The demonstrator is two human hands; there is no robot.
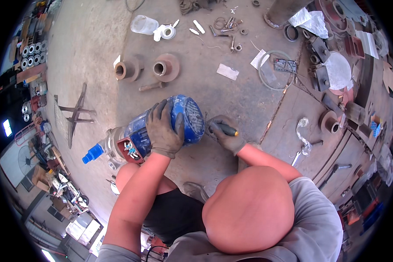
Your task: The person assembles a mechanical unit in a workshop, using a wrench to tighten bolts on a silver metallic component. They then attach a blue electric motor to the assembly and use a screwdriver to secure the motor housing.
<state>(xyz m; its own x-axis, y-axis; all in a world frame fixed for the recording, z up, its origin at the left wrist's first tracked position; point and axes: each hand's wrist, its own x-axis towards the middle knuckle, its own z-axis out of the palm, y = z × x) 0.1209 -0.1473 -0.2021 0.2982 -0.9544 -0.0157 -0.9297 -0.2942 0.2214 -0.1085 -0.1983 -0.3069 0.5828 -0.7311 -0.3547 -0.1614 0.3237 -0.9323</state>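
Observation:
A blue electric motor point(135, 129) lies on its side on the floor before me, with a round fan grille point(194, 114) at its right end. Its terminal box point(130, 149) is uncovered, and a stepped bright-blue piece point(92, 153) sits on the shaft end. My gloved left hand point(165, 131) grips the motor from above, fingers over the casing and thumb apart. Just right of the grille, my gloved right hand point(227, 135) is closed around the black-and-yellow handle of a screwdriver point(228, 129). The tool's tip is hard to make out against the motor's edge.
Two rusty flanged hubs point(172, 65) stand beyond the motor, near a short metal rod point(152, 86). A crossed metal stand point(76, 111) is at the left. Loose bolts and rings point(231, 38) lie farther off. A wrench point(296, 158) rests at the right.

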